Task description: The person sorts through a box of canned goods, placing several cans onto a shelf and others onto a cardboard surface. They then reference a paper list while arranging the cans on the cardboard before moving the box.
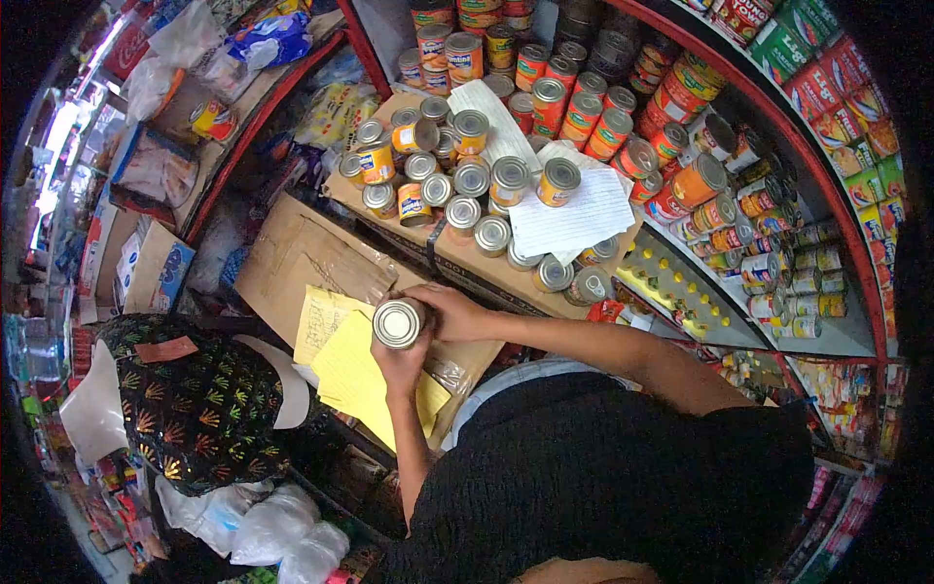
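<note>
A metal food can (398, 323) with its silvery lid facing up is held in front of my body. My left hand (402, 365) is wrapped around its near side. From the right, my right hand (446, 310) closes on the can's far side, its fingertips partly hidden. The label is turned out of view. Beneath the hands are yellow lined papers (360, 365), some with handwriting, on a brown cardboard box (292, 248). Beyond them, many cans (472, 179) stand clustered on another carton, with white written sheets (574, 216) among them.
Shelves at the back and right hold stacked cans (611, 131) and red and green packs (793, 44). A patterned black cap or bag (190, 399) is at left, above white plastic bags (282, 530). Red-edged shelving (258, 107) borders the left side.
</note>
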A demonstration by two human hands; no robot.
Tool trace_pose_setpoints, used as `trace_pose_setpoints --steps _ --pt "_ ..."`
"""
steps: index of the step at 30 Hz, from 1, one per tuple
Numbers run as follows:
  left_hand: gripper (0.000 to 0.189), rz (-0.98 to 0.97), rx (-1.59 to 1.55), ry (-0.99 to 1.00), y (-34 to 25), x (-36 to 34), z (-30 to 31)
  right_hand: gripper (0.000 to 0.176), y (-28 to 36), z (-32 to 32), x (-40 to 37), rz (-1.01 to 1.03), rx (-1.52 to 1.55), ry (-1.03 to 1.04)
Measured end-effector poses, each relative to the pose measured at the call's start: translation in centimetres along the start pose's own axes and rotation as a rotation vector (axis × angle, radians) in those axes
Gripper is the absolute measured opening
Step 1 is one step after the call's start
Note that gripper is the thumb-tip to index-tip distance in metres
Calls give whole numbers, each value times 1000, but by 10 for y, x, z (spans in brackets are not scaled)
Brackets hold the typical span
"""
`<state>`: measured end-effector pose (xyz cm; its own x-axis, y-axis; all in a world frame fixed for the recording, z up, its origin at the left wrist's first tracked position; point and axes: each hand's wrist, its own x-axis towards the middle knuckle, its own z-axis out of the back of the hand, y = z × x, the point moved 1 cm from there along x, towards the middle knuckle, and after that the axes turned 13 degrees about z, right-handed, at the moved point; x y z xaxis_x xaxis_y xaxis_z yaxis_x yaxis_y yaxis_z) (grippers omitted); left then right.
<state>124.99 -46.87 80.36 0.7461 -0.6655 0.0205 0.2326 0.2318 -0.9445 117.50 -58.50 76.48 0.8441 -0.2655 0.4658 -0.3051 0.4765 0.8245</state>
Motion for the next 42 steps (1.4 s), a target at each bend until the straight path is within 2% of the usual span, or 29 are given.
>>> trace_pose_setpoints --steps 6,10,12,19,21,25,27,28,29,31,33,34,35,36,37,39,42 --pt "53 -91 78 -3 -6 1 9 64 2 3 2 -27 4 36" --pt "52 -74 85 -2 0 4 8 66 -8 -2 0 16 -17 5" --pt "51 44 31 16 2 3 5 66 -12 -4 -2 31 -27 -2" --pt "46 110 -28 -54 2 2 -4 63 -13 -1 -2 29 3 -6" --pt "44 132 -29 -49 5 4 -3 63 -9 3 0 -60 29 -14" --pt "47 -40 13 -29 -15 25 -11 62 -4 23 8 -62 -9 -95" --pt "45 -73 2 7 -31 39 -17 61 -1 34 14 -113 268 -247" --pt "45 -112 -4 -7 -51 46 -21 63 31 61 30 -84 91 -135" --pt "45 -154 -12 -20 -70 55 -24 63 40 74 36 -80 89 -135" --pt "48 -89 1 15 -101 76 -30 62 53 96 45 9 -267 -291" --pt "45 -88 -79 42 -120 96 -40 66 82 126 60 28 -479 -356" --pt "45 -157 -139 65 -136 103 -45 67 90 142 68 -95 -521 -331" --pt "45 -226 -200 88 -152 108 -48 68 98 158 75 -130 -499 -359" --pt "46 -75 -345 192 -160 114 -53 69 102 173 80 -164 -477 -387" --pt "46 -78 -347 201 -158 125 -59 68 101 187 83 -198 -592 -403" --pt "47 -266 -232 150 -144 154 -70 67 91 214 83 -217 -582 -427" --pt "45 -201 -80 194 -121 175 -84 64 39 246 74 -217 -677 -366"
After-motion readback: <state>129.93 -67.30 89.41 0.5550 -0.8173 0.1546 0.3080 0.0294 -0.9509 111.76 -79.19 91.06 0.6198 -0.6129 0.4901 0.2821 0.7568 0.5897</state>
